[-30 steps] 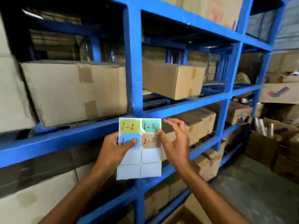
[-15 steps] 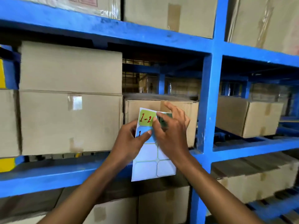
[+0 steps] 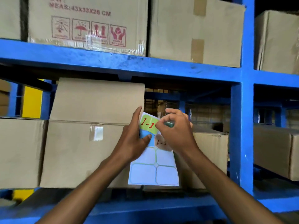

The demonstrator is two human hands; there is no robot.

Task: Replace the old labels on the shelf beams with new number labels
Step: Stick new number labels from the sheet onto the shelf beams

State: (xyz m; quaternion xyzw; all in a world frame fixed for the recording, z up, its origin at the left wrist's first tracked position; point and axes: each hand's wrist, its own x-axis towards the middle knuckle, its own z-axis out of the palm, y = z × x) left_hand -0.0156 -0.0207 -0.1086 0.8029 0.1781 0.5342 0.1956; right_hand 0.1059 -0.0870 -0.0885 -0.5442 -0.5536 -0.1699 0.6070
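A white label sheet [image 3: 153,172] is held upright in front of the blue shelf. My left hand [image 3: 131,141] grips its left edge, thumb on a blue label. The sheet's top row has a green label marked 1-2 [image 3: 148,124], and a brown one marked 1-5 [image 3: 161,143] sits lower right. My right hand [image 3: 176,131] pinches the teal label [image 3: 169,124] at the sheet's top right corner, which is lifting off. The lower spaces on the sheet are bare. A blue shelf beam [image 3: 129,63] runs just above; no old label shows on it.
Cardboard boxes [image 3: 90,143] fill the shelf behind the sheet and the shelf above [image 3: 194,29]. A blue upright post [image 3: 242,126] stands to the right. A lower blue beam [image 3: 145,209] crosses under my forearms. A yellow post [image 3: 31,102] shows at far left.
My view has swung left and upward along the rack. My right hand went from resting on the sheet's right edge to pinching the teal label and peeling it up.
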